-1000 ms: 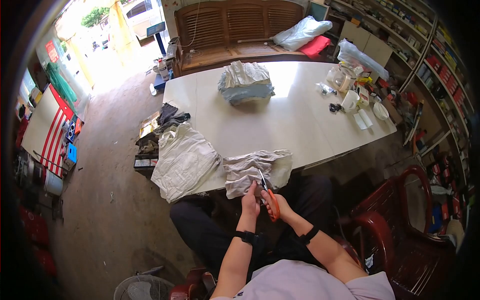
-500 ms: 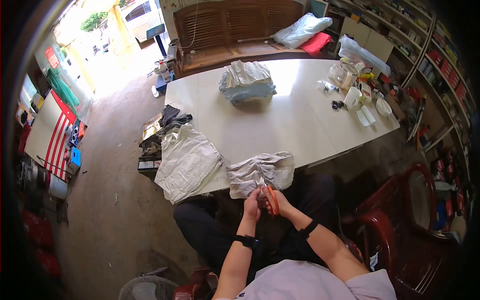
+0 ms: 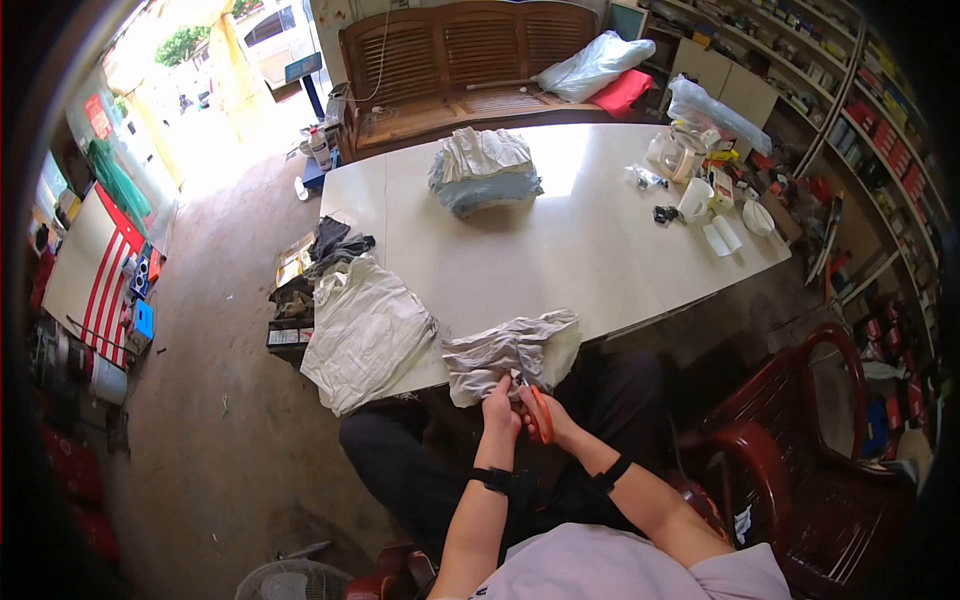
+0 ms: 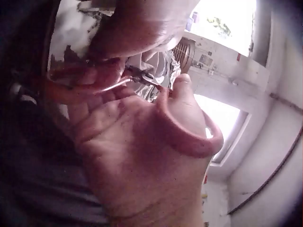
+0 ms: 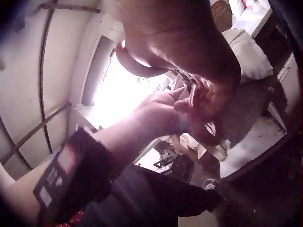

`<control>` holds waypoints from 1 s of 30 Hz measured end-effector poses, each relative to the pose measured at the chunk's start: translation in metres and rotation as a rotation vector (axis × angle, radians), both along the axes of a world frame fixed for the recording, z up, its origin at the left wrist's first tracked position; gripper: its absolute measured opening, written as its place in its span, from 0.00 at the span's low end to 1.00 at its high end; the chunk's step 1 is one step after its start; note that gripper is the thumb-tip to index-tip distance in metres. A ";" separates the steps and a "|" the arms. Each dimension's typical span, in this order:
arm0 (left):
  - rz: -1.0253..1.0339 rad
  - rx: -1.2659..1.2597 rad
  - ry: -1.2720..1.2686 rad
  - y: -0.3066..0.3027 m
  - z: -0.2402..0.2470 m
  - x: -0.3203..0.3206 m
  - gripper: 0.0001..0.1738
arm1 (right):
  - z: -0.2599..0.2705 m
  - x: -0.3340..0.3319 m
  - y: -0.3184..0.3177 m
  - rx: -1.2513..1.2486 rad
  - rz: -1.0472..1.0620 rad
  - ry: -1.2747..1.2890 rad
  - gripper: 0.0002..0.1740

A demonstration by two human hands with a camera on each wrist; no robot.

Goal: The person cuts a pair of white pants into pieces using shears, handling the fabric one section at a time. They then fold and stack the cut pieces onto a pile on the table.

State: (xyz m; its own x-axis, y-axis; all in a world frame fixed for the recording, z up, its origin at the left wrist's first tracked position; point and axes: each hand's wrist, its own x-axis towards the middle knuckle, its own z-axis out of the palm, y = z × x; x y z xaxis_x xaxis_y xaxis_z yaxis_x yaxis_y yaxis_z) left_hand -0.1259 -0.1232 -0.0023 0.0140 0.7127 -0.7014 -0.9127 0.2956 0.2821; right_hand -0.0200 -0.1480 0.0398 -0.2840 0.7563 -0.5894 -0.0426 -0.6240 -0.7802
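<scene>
Cloth [image 3: 475, 362], head view: crumpled at the near edge of the counter [image 3: 500, 270], its border apparently pinched by the left hand [image 3: 500, 408].
Scissors [image 3: 543, 418], head view: gripped in the right hand [image 3: 562, 422], close against that border.
Handle loop [image 4: 191, 150], left wrist view: around the right thumb; where the blades bite cannot be told.
Left fingers [image 5: 163, 98], right wrist view: near the blades, best held clear, the fabric taut, snips short.

- A shop or workshop by its look; which of the two is unclear.
- Shelves [image 3: 849, 76] along the right, packed with small goods, red boxes [image 3: 893, 163] among them.
- A wide opening [image 3: 225, 125] onto daylight, a vehicle [image 3: 280, 50] outside.
- Bare floor [image 3: 215, 310].
- Wooden settee [image 3: 485, 55] behind a big worktop [image 3: 590, 225].
</scene>
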 end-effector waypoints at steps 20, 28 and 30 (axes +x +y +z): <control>-0.326 0.065 0.257 -0.032 0.006 -0.008 0.21 | 0.011 -0.004 0.011 0.004 -0.047 -0.015 0.34; -0.085 0.108 0.351 -0.028 -0.017 -0.002 0.19 | 0.016 0.005 0.023 -0.111 0.142 -0.018 0.35; -0.077 0.290 0.130 -0.030 -0.002 0.000 0.20 | 0.028 0.004 0.026 -0.129 0.120 0.032 0.35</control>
